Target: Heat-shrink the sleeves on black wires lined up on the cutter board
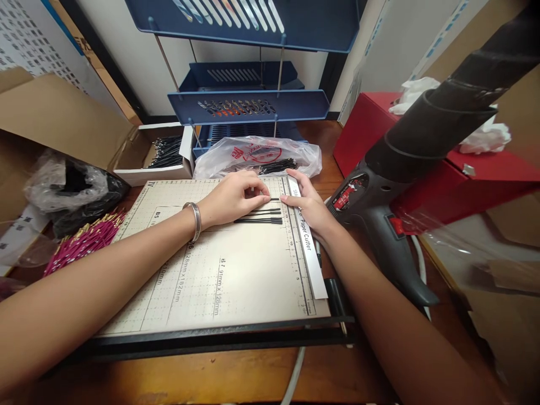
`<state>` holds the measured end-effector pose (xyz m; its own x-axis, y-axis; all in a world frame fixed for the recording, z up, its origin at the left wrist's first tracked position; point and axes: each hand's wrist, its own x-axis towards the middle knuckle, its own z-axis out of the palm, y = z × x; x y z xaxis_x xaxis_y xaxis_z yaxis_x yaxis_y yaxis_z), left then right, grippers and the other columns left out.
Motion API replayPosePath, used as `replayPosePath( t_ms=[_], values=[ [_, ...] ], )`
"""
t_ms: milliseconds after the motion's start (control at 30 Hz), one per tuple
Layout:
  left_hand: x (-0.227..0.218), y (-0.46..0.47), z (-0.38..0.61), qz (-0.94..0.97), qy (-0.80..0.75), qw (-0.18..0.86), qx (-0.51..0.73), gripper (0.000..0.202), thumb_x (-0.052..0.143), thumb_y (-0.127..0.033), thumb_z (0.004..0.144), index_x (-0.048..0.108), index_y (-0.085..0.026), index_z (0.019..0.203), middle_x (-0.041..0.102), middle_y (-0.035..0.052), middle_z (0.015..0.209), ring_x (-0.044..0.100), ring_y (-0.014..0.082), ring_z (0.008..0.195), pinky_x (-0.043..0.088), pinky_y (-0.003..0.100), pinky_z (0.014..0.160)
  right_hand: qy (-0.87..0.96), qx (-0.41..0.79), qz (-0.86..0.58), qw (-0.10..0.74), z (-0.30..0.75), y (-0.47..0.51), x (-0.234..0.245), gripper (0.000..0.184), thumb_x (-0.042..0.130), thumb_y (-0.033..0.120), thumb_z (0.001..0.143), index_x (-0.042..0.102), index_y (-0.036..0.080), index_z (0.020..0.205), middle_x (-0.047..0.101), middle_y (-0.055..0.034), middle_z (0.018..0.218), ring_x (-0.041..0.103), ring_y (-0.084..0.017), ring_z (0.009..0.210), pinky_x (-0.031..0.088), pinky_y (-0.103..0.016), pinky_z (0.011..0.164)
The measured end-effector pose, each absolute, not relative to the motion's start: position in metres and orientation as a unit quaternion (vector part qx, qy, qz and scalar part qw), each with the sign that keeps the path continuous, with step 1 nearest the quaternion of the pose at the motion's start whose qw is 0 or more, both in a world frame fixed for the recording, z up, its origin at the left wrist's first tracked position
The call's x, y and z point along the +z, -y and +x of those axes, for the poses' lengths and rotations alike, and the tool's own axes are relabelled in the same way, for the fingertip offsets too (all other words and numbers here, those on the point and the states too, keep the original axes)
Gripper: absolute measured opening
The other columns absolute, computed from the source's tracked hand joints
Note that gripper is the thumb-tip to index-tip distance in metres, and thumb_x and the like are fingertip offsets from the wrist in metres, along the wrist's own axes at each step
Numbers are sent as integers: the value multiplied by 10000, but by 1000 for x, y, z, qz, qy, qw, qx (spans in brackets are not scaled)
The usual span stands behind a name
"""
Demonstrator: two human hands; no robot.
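A cream paper cutter (248, 270) with printed grid lines lies before me. My left hand (232, 197), with a silver bangle at the wrist, rests on the board with thumb and forefinger closed on a thin black cord (274, 199). Several more black cords (259, 220) lie side by side just below those fingers. My right hand (310, 205) lies across the white strip (311, 256) at the cutter's right side. Its thumb and forefinger are apart, the thumb tip close to the cord's end; its other fingers are mostly hidden.
Behind the cutter are a plastic bag (257, 153) of black cords and a white box (152, 174). A blue rack (248, 107) rises beyond. Magenta cords (86, 242) lie left. A heat gun (388, 208) and red box (358, 132) stand right.
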<state>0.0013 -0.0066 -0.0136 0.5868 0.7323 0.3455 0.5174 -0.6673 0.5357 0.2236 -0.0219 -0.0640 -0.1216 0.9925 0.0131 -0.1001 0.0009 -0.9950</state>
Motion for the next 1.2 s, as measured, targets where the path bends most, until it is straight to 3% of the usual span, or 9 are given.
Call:
replayPosePath(
  t_ms=[300, 467, 667, 933, 1067, 1200],
  values=[
    [-11, 9, 1, 872, -352, 186, 285, 155, 719, -327, 954, 799, -199, 916, 705, 34, 832, 587, 184, 767, 447, 326, 756, 510, 551, -439, 493, 224, 21, -65, 831, 820, 361, 630, 521, 316, 1405, 527, -73, 1648, 449, -359, 1597, 275, -559, 1405],
    [-9, 10, -4, 892, -296, 202, 274, 149, 751, -360, 951, 796, -220, 927, 750, 36, 880, 614, 216, 872, 462, 369, 874, 519, 558, -425, 489, 226, 25, -62, 910, 835, 334, 597, 474, 321, 1432, 502, -78, 1658, 434, -363, 1601, 262, -561, 1402],
    [-12, 9, -5, 897, -279, 208, 271, 133, 743, -326, 973, 808, -226, 914, 768, 28, 879, 627, 217, 899, 459, 369, 902, 538, 569, -404, 473, 229, 27, -61, 982, 852, 340, 593, 432, 357, 1481, 495, -71, 1645, 437, -389, 1579, 278, -608, 1380],
    [-11, 10, -5, 882, -332, 178, 283, 202, 711, -359, 973, 827, -214, 892, 714, 48, 846, 617, 229, 883, 469, 382, 860, 530, 562, -419, 477, 228, 22, -65, 948, 838, 339, 595, 453, 328, 1461, 486, -91, 1651, 431, -385, 1584, 257, -595, 1395],
    [-11, 11, -4, 883, -319, 179, 293, 195, 716, -336, 961, 827, -224, 846, 776, 64, 997, 667, 249, 994, 492, 413, 954, 527, 560, -418, 484, 228, 21, -67, 865, 815, 325, 626, 485, 356, 1425, 510, -52, 1657, 421, -369, 1604, 229, -606, 1408],
    [-12, 10, -3, 889, -297, 182, 297, 251, 690, -343, 985, 835, -233, 813, 824, 43, 942, 667, 226, 907, 483, 411, 918, 511, 564, -422, 493, 227, 21, -65, 856, 801, 310, 595, 480, 331, 1388, 540, -66, 1628, 449, -364, 1585, 221, -586, 1414]
  ],
)
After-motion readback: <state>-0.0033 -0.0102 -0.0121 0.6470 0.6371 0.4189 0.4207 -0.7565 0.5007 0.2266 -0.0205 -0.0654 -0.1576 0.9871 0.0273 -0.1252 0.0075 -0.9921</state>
